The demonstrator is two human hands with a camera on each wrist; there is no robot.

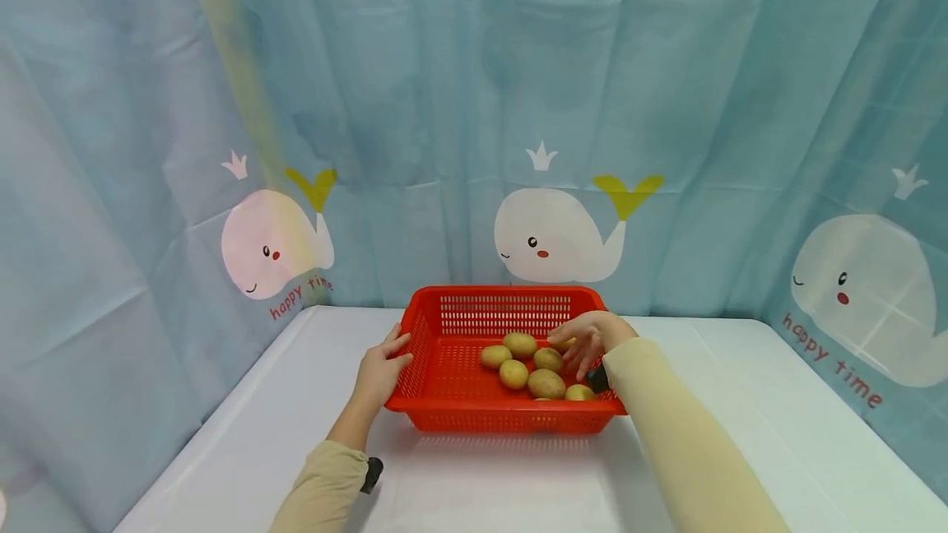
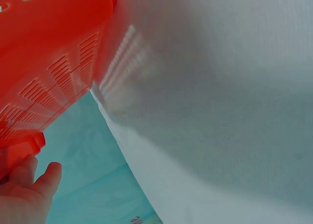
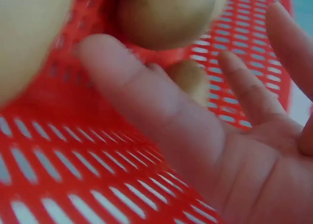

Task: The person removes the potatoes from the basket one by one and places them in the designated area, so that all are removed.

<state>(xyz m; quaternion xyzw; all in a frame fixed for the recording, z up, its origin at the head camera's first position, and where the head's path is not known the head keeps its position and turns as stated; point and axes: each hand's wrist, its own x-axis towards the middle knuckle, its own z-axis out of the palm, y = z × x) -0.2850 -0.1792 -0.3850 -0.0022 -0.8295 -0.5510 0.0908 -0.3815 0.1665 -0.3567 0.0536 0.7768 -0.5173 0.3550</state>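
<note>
A red plastic basket [image 1: 511, 405] with slotted walls stands on the white table and holds several potatoes [image 1: 546, 384], gathered toward its right half. My left hand [image 1: 379, 368] grips the basket's left rim, thumb toward the inside; in the left wrist view its fingertips [image 2: 51, 175] show below the rim, outside the wall. Inside the right end of the basket is my right hand [image 1: 592, 337], fingers spread and reaching down among the potatoes. The right wrist view shows that palm with nothing held, a potato [image 3: 166, 16] just beyond the fingertips.
The white table [image 1: 741, 401] extends on both sides of the basket and in front of it. Behind stands a blue curtain [image 1: 444, 105] printed with whales. A dark wrist strap [image 1: 372, 475] shows at my left sleeve.
</note>
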